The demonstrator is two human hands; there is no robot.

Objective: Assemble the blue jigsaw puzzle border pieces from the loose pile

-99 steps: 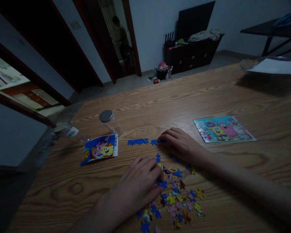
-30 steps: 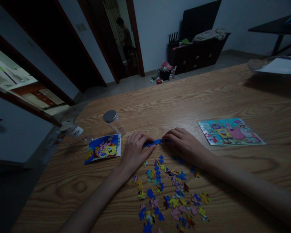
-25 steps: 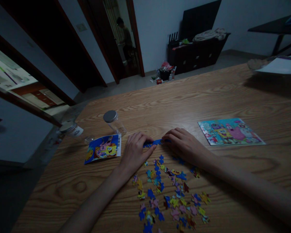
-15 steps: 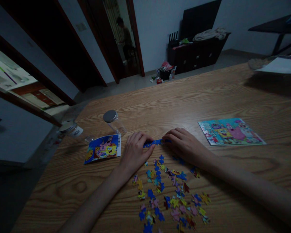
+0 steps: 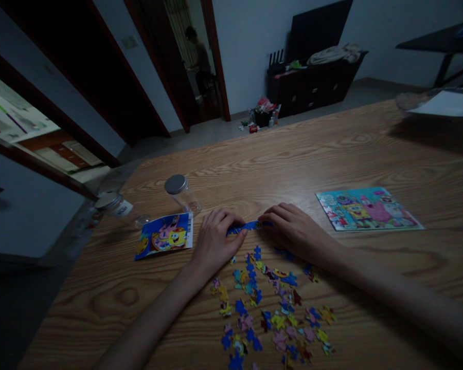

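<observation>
Though the room is dim, table (image 5: 293,154): wood-grained, filling most of the view, bearing everything below.
Loose pieces (image 5: 272,308): a scattered heap of many colours on the near side, between the two forearms.
Finished puzzle (image 5: 368,208): a flat cartoon picture, well to the right of the hands.
Right hand (image 5: 297,231): palm down at the middle of the table, fingers pressed together, their tips on the right end of the blue strip; whether they pinch it or only press cannot be told.
Left hand (image 5: 215,241): palm down just left of the right hand, fingers curled and close together over the strip's left end, thumb beside it; pinching or pressing cannot be told.
Picture card (image 5: 165,236): a blue cartoon print, just left of the left hand.
Jar (image 5: 181,192): clear with a grey lid, tilted, just beyond the card.
Blue strip (image 5: 247,226): a short row of joined pieces lying on the table between both sets of fingertips, just beyond the heap.
</observation>
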